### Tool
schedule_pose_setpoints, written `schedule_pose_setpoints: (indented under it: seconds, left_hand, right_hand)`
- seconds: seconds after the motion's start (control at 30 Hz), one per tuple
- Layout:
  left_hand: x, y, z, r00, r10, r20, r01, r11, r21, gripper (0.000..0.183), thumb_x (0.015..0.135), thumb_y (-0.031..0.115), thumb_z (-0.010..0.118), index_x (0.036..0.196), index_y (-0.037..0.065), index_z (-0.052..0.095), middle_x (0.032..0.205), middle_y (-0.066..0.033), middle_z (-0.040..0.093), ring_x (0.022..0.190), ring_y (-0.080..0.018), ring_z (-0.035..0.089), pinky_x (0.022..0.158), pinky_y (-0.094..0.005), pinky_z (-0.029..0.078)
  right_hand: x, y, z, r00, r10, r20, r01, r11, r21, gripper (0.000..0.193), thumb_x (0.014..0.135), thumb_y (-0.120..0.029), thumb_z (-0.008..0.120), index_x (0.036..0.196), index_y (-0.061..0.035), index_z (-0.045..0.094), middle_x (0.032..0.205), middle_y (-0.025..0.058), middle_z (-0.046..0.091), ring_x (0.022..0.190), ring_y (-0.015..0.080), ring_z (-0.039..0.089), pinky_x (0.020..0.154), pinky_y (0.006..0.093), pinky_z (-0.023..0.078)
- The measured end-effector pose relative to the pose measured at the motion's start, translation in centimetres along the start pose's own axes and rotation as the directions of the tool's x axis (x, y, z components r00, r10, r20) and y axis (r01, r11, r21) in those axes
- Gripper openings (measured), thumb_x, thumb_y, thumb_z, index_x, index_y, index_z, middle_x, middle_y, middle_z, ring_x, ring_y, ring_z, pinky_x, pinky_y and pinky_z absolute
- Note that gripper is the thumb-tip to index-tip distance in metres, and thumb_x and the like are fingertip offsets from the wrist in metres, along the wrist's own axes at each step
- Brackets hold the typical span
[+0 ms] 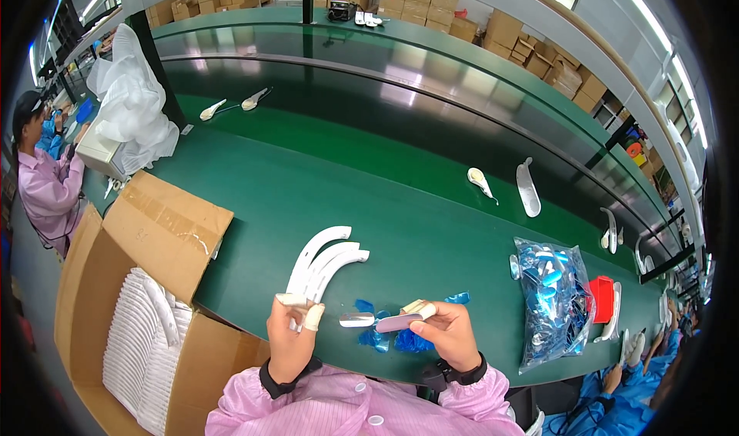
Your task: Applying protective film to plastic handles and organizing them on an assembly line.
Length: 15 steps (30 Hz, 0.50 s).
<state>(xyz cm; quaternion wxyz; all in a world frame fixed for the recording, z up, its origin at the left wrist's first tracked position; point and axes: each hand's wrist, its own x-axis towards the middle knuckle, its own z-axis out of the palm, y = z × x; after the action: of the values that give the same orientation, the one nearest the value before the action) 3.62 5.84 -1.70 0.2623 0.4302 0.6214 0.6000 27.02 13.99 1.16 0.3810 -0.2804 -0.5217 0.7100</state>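
My right hand (pixel 450 334), with cots on its fingertips, pinches a shiny oblong metal plate (pixel 396 323). Just left of that plate is another silver oblong piece (pixel 356 320); whether the two are joined I cannot tell. Scraps of blue film (pixel 414 340) lie beneath. My left hand (pixel 291 342), also with finger cots, is curled closed at the near ends of several white curved shells (pixel 327 267) on the green table (pixel 400 228). What its fingers hold, if anything, is hidden.
An open cardboard box (pixel 196 359) packed with white curved parts stands at left. On the right are a clear bag (pixel 550 305) of blue-filmed pieces and a red bin (pixel 602 299). White parts (pixel 528 188) sit on the far strip. Co-workers sit at both sides.
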Motion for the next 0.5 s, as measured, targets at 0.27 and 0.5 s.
schedule_pose_setpoints:
  seconds: [0.27, 0.5]
  left_hand:
    - [0.5, 0.9, 0.3, 0.921, 0.235, 0.312, -0.387, 0.660, 0.645, 0.072, 0.070, -0.001, 0.069, 0.136, -0.002, 0.040, 0.105, -0.0194, 0.054, 0.089, -0.0365, 0.050, 0.084, -0.0435, 0.040]
    - [0.0, 1.0, 0.7, 0.883, 0.201, 0.424, -0.453, 0.598, 0.661, 0.067, 0.073, -0.004, 0.058, 0.137, -0.001, 0.041, 0.096, -0.0158, 0.055, 0.081, -0.0321, 0.052, 0.072, -0.0414, 0.042]
  right_hand:
    - [0.1, 0.5, -0.6, 0.997, 0.054, -0.056, -0.049, 0.995, 0.086, 0.014, 0.082, 0.007, 0.068, 0.094, 0.0018, 0.063, 0.095, 0.0075, 0.065, 0.090, 0.0127, 0.061, 0.082, 0.0273, 0.049]
    - [0.3, 0.7, 0.0, 0.992, -0.012, -0.126, 0.009, 1.000, -0.026, 0.012, 0.082, 0.005, 0.069, 0.091, 0.0010, 0.062, 0.087, 0.0040, 0.064, 0.082, 0.0104, 0.061, 0.076, 0.0252, 0.049]
